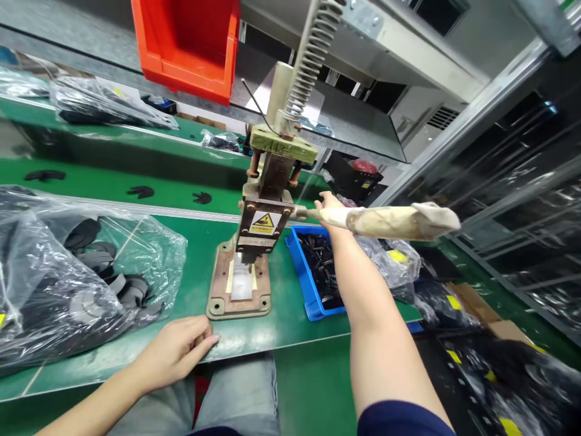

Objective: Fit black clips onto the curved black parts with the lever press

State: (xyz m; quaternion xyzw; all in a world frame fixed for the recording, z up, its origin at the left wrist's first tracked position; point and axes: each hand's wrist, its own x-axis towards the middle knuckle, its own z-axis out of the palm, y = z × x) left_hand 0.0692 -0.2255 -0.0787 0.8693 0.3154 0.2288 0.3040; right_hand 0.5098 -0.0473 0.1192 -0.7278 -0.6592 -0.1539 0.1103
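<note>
My left hand (188, 345) rests at the front edge of the green bench, beside the near-left corner of a hand press (265, 221). Its fingers are curled in, with the thumb lying along them, and nothing shows in the grip. My right hand (330, 200) reaches past the press to the far side of a blue bin (297, 266) of small black parts. Its fingers look spread and empty; the cloth-wrapped press lever (394, 221) crosses in front and hides part of it. On the press base lies a bright metal plate (241, 284), under the ram.
A large clear bag (149, 233) of dark curved pieces covers the bench on the left. Several black parts (140, 192) lie on the green strip behind. An orange bin (188, 72) hangs above. More bagged parts (390, 260) sit at right.
</note>
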